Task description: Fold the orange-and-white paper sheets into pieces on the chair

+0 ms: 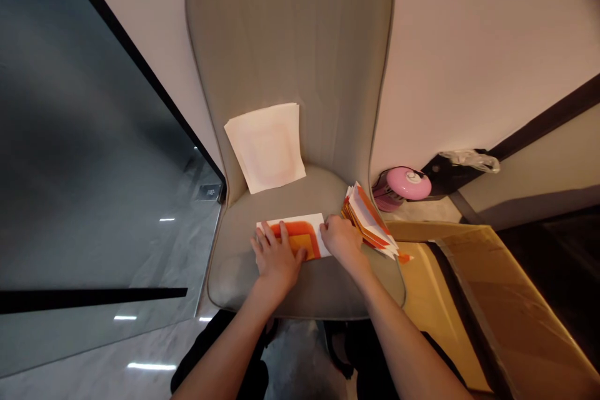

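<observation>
A folded sheet of paper (307, 227), white with orange and yellow printed bands, lies flat across the chair seat. My left hand (277, 256) rests on its left part, fingers spread and pressing down. At the sheet's right end, my right hand (341, 239) has its fingers curled in on the edge; the fingertips are partly hidden. Just right of that hand, a pile of folded sheets (368, 220) in the same colours leans at the seat's right side. A stack of flat sheets (269, 149), pale side showing, is propped against the backrest.
The grey padded chair (290, 44) stands against a wall, with a dark glass panel (94, 137) at left. An open cardboard box (506, 287) is at right. Behind it are a pink round-topped object (409, 184) and a black item with clear plastic (471, 161).
</observation>
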Action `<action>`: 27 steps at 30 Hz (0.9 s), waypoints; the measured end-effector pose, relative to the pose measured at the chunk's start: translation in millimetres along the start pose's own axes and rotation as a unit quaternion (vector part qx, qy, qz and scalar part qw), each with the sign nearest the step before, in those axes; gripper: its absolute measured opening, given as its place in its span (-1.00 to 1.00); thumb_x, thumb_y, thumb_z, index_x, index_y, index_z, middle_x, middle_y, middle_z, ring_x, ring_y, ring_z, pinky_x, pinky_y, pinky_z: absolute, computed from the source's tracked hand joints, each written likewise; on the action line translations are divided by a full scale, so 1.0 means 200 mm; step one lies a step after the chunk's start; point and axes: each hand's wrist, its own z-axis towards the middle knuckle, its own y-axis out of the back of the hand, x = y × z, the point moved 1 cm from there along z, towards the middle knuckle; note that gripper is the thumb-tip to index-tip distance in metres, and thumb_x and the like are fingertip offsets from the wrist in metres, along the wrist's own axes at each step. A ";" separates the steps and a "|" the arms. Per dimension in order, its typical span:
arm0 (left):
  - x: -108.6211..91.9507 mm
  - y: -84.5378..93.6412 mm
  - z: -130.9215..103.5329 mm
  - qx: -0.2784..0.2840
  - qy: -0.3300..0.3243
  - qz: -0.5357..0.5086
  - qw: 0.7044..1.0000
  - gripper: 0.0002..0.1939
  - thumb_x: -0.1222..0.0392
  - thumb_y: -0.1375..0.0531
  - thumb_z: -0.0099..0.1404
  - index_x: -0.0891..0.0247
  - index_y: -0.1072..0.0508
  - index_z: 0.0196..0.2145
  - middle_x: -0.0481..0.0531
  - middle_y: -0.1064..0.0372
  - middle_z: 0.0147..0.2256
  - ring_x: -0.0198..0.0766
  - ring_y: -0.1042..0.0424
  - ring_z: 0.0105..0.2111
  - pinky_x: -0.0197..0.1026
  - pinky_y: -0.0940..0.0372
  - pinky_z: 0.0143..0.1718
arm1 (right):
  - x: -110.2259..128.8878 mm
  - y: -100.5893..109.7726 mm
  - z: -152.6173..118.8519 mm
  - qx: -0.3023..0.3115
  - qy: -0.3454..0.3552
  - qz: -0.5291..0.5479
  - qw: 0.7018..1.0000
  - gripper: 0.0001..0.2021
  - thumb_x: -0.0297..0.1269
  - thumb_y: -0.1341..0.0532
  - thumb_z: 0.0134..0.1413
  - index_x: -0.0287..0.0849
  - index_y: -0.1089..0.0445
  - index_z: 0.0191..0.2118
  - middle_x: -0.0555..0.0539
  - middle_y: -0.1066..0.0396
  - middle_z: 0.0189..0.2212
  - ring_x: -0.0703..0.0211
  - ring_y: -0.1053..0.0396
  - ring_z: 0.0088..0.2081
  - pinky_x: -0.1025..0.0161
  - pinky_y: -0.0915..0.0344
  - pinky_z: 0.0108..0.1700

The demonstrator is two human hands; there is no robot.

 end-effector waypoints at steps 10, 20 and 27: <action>-0.01 0.03 -0.01 -0.004 0.010 -0.022 1.000 -0.19 -0.22 -0.02 0.42 0.32 0.00 0.43 0.54 0.22 0.41 0.36 0.12 0.39 0.28 -0.04 0.27 | -0.01 0.00 0.01 0.007 -0.001 0.006 1.000 -0.60 -0.19 -0.02 0.37 -0.26 -0.51 0.05 -0.38 -0.50 0.01 -0.15 -0.51 0.03 0.09 -0.41 0.00; -0.01 0.04 -0.01 -0.001 0.009 -0.029 1.000 -0.21 -0.19 -0.02 0.43 0.31 0.00 0.43 0.54 0.22 0.41 0.36 0.13 0.40 0.28 -0.08 0.24 | -0.01 -0.01 0.02 0.008 0.000 0.012 1.000 -0.60 -0.20 -0.01 0.38 -0.26 -0.51 0.05 -0.38 -0.49 0.02 -0.14 -0.51 0.02 0.09 -0.42 -0.01; -0.01 0.06 -0.01 0.005 0.010 -0.040 0.999 -0.21 -0.18 -0.04 0.43 0.31 0.00 0.43 0.53 0.24 0.42 0.35 0.16 0.41 0.29 -0.09 0.24 | 0.00 0.00 0.01 0.014 -0.005 0.013 1.000 -0.60 -0.20 -0.02 0.38 -0.27 -0.51 0.05 -0.38 -0.48 0.04 -0.16 -0.50 0.03 0.07 -0.41 0.01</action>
